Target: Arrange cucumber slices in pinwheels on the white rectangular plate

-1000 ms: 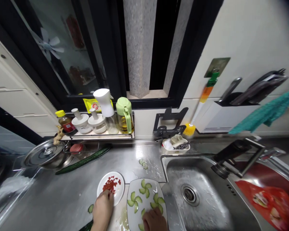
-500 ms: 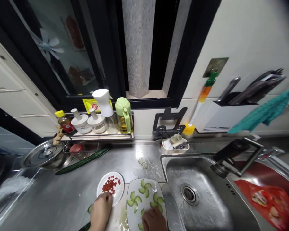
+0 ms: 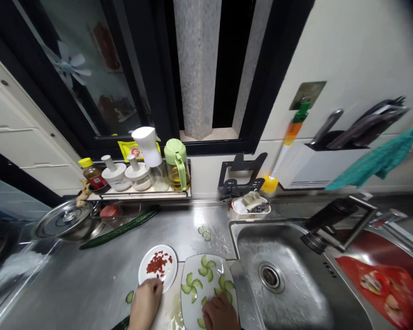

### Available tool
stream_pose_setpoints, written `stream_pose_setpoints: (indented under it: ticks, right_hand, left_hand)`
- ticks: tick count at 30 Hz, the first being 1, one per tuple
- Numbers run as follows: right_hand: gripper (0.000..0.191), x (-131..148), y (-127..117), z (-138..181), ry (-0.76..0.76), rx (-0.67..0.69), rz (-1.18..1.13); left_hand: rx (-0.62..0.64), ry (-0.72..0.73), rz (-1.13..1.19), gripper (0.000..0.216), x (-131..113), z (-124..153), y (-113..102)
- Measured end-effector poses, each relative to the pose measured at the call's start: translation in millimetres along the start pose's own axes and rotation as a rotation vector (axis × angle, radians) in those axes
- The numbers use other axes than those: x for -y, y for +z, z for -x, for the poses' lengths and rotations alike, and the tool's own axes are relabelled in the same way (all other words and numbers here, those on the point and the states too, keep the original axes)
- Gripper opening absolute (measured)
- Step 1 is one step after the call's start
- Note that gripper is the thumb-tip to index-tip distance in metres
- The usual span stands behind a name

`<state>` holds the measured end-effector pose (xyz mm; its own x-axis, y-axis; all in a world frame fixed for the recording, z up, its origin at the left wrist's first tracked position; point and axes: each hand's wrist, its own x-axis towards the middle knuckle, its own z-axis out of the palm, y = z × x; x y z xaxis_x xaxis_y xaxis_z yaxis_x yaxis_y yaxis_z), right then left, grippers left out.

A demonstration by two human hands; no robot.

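Observation:
My left hand (image 3: 146, 300) is at the near edge of a small round white plate (image 3: 142, 270), its fingers curled together; whatever they hold is hidden. Red dried goji berries (image 3: 158, 263) lie heaped and scattered on that plate. To the right, a squarish white plate (image 3: 211, 266) carries green cucumber slices (image 3: 193, 285) set out in pinwheel clusters. Over its lower right part my right hand (image 3: 220, 314) is closed, fingertips down on a cucumber slice in the cluster there. A loose cucumber slice (image 3: 129, 297) and a dark cucumber end (image 3: 122, 323) lie left of my left hand.
A long cucumber (image 3: 120, 229) lies on the steel counter (image 3: 79, 279), near a lidded pot (image 3: 65, 220). Thin slices (image 3: 204, 233) sit beyond the plates. To the right is the sink (image 3: 282, 247), with a red bag (image 3: 382, 288). Condiment jars (image 3: 115, 174) line the back shelf.
My left hand has drawn slightly toward me and right, uncovering more of the round plate and the loose cucumber slice. My right hand stays almost in place.

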<state>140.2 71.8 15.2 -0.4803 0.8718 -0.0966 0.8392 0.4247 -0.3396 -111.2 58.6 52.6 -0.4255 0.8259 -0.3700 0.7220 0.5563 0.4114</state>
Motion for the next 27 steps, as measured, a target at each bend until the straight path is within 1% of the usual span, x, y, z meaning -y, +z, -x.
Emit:
stream_pose_setpoints:
  ticks: [3,6,9,13,16,19,22,25,27]
  right_hand:
    - [0.011,-2,1,1,-0.003,-0.015,-0.007]
    - [0.011,-2,-2,0,0.028,-0.044,-0.042]
    - [0.015,-1,-7,-4,0.055,-0.055,-0.094]
    - [0.020,3,-16,-11,0.045,-0.033,-0.167]
    - [0.023,8,-21,-15,0.012,-0.037,-0.199]
    - [0.028,13,-22,-19,-0.013,-0.039,-0.197]
    - [0.031,18,-18,-23,-0.018,-0.051,-0.198]
    - [0.034,21,-8,-28,-0.004,-0.067,-0.193]
    - [0.035,22,-1,-32,0.036,-0.062,-0.172]
  left_hand:
    - [-0.064,0.045,0.040,0.028,-3,4,1]
    - [-0.124,0.112,0.180,0.030,-10,10,11]
    - [-0.144,0.207,0.322,0.033,-21,17,35]
    - [-0.225,0.325,0.319,0.040,-35,26,74]
    - [-0.286,0.332,0.290,0.044,-39,28,94]
    - [-0.310,0.313,0.258,0.044,-40,29,103]
    - [-0.328,0.281,0.230,0.039,-41,29,104]
    - [-0.294,0.269,0.202,0.034,-40,28,104]
    - [-0.271,0.265,0.187,0.034,-39,26,105]
